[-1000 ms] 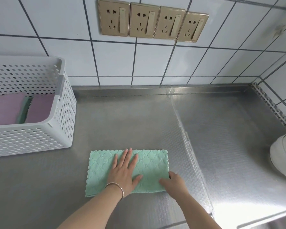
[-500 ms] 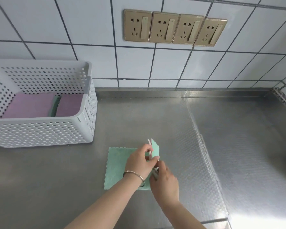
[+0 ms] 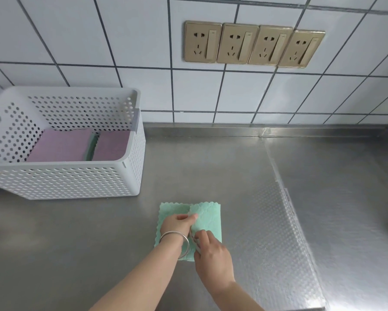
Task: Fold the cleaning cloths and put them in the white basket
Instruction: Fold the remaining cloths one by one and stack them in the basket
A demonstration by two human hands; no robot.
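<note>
Folding a mint-green scalloped cleaning cloth [image 3: 207,217]

My left hand [image 3: 176,225] and right hand [image 3: 213,250] pinch its folded edge; white perforated basket [image 3: 60,180] at ten o'clock.

1. No legible text, brand, number or sign found on any surface in view.
2. Wall sockets [image 3: 253,44]: gold faceplates carry only pin holes and rocker switches; any fine marks are too small to read.

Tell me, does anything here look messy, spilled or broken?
Nothing stands out. The green cloth lies half folded on the steel counter under both hands, and the folded cloths sit tidily in the white basket.
</note>
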